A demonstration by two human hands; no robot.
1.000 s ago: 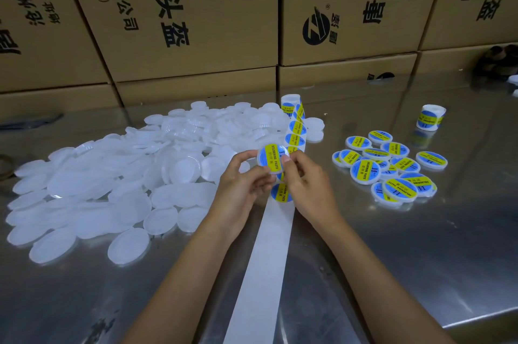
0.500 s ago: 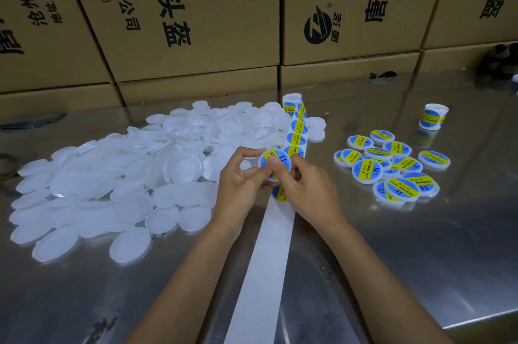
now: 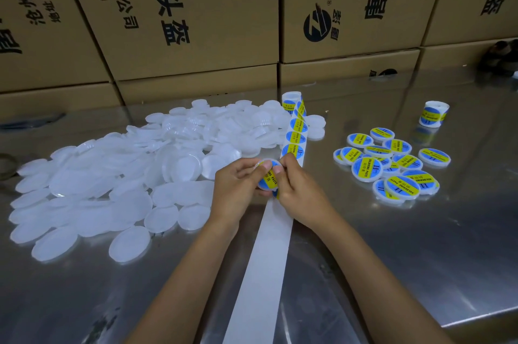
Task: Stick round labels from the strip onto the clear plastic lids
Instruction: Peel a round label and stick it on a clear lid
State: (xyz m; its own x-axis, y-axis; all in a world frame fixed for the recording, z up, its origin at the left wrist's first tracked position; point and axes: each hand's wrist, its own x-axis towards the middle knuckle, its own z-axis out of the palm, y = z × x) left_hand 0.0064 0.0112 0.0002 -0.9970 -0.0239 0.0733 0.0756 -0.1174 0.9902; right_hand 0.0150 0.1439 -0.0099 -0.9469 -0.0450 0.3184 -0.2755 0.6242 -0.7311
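My left hand and my right hand both hold one clear lid above the metal table, thumbs pressing on its blue and yellow round label. The label strip runs from a roll at the back down under my hands, and its bare white backing trails toward me. A big heap of plain clear lids lies to the left. Several labelled lids lie in a pile to the right.
A second label roll stands at the back right. Cardboard boxes form a wall behind the steel table. The table's front edge shows at the lower right. A dark object sits at the far left edge.
The lid between my hands has tilted and dropped slightly toward me; my thumbs have moved over the label, pressing it down. The piles have not moved.
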